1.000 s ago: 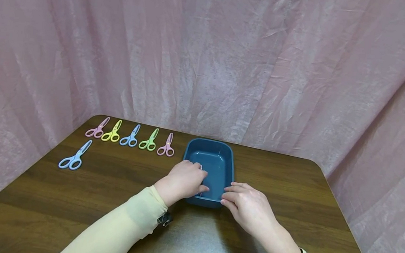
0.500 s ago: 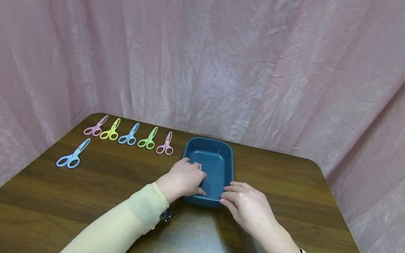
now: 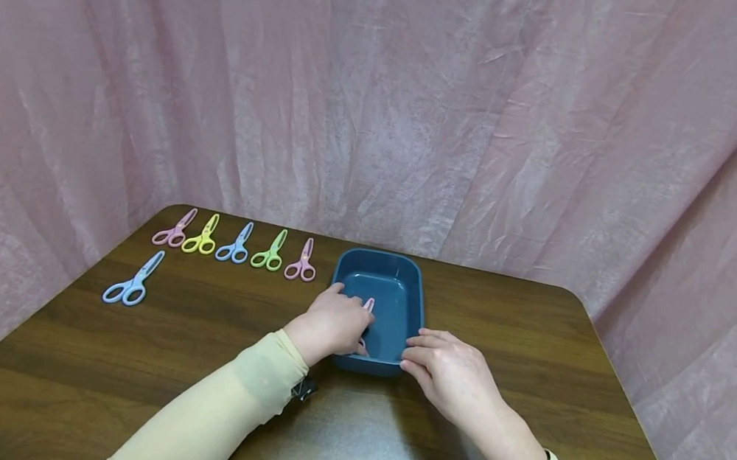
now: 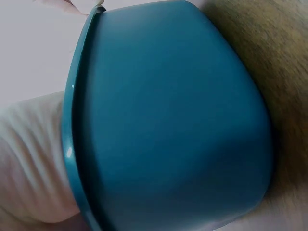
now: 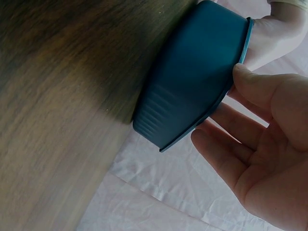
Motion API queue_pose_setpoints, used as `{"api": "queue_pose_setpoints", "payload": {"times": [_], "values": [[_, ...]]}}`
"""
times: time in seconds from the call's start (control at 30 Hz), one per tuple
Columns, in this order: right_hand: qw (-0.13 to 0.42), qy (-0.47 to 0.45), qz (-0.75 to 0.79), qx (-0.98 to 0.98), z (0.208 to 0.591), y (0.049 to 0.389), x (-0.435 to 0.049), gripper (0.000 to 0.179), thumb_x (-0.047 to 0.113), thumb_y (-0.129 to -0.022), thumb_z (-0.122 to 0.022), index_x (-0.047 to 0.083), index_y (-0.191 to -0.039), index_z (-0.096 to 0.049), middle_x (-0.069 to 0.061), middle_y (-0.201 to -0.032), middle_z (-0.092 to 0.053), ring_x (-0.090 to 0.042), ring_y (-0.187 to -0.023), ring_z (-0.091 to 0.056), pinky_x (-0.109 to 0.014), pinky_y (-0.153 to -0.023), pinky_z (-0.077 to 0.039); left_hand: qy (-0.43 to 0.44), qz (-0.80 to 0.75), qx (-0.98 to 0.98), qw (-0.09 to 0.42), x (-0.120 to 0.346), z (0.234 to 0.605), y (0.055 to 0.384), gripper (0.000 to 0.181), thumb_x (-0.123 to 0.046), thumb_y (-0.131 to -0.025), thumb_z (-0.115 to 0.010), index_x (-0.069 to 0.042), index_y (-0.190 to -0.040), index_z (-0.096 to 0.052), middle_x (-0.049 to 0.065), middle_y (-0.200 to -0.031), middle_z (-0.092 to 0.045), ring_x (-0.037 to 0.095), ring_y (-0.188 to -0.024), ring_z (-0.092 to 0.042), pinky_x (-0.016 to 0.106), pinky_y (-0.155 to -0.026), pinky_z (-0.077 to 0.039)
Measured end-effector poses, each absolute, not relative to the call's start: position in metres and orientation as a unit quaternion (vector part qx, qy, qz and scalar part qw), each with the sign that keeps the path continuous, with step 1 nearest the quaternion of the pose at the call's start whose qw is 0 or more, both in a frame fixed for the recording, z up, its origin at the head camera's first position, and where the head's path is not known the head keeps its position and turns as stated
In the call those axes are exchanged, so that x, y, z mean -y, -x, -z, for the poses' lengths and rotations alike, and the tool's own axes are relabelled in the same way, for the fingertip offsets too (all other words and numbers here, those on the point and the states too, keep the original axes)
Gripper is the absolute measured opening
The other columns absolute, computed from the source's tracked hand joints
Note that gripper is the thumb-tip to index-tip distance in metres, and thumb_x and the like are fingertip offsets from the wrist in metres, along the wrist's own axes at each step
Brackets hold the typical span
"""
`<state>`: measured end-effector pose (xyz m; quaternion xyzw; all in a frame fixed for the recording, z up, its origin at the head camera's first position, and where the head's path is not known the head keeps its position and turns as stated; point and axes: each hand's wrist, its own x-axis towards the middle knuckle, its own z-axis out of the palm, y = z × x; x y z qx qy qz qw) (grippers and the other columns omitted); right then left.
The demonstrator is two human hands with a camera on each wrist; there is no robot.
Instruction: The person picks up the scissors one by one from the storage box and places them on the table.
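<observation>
A deep blue rectangular plastic box [image 3: 385,369] stands on the table. My left hand [image 3: 331,326] reaches over its left rim, fingers bent down inside and around a pair of pink scissors [image 3: 369,305]. The tip and part of a handle loop show beside the fingers; the rest is hidden by the hand. In the left wrist view the box wall [image 4: 173,106] fills most of the picture, with the palm behind its rim. My right hand [image 3: 451,371] grips the near right corner of the box, its thumb [image 5: 248,79] at the rim in the right wrist view.
Left of the box, several scissors lie in a row: pink [image 3: 302,262], green [image 3: 269,250], blue [image 3: 235,242], yellow [image 3: 201,235] and another pink pair [image 3: 175,228]. Larger light-blue scissors [image 3: 133,278] lie nearer. A pink curtain [image 3: 380,112] hangs behind the wooden table [image 3: 532,327].
Inside the box, my left hand has shifted slightly left, and more of the pink scissors shows beside its fingers. My right hand keeps its place at the box corner.
</observation>
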<state>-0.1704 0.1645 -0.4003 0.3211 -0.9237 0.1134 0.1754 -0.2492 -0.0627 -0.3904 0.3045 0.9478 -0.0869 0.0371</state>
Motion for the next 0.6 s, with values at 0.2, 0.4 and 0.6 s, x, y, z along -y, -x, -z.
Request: {"api": "queue_pose_setpoints", "payload": {"times": [0.2,0.4,0.6], "values": [[0.173,-0.320,-0.112,0.925,0.3999,0.1707,-0.1640,0.017,0.021,-0.095,-0.089,0.012,-0.109,-0.089,-0.004,-0.117,-0.083,-0.028,-0.125,-0.074,-0.047,-0.098,-0.062,-0.308,0.085,-0.947,0.037,0.0630,0.3919,0.2505,0.045,-0.049,-0.094,-0.088,-0.027,-0.133,-0.080,0.004,-0.127,-0.078,0.024,-0.123,-0.070,0.058,-0.123,-0.039],[0.172,-0.321,-0.113,0.924,0.3998,0.1710,-0.1644,0.016,0.021,-0.095,-0.089,0.013,-0.109,-0.089,-0.005,-0.117,-0.083,-0.029,-0.125,-0.074,-0.047,-0.098,-0.062,-0.311,0.083,-0.946,0.035,0.0628,0.3949,0.2530,0.042,-0.043,-0.097,-0.087,-0.026,-0.134,-0.080,0.004,-0.125,-0.079,0.024,-0.123,-0.070,0.059,-0.124,-0.038],[0.171,-0.322,-0.114,0.924,0.4003,0.1706,-0.1647,0.015,0.021,-0.095,-0.089,0.013,-0.108,-0.089,-0.005,-0.118,-0.082,-0.029,-0.125,-0.074,-0.047,-0.098,-0.062,-0.320,0.081,-0.944,0.024,0.0634,0.3966,0.2532,0.033,-0.035,-0.100,-0.083,-0.026,-0.131,-0.081,0.005,-0.119,-0.080,0.025,-0.115,-0.071,0.055,-0.116,-0.046]]}}
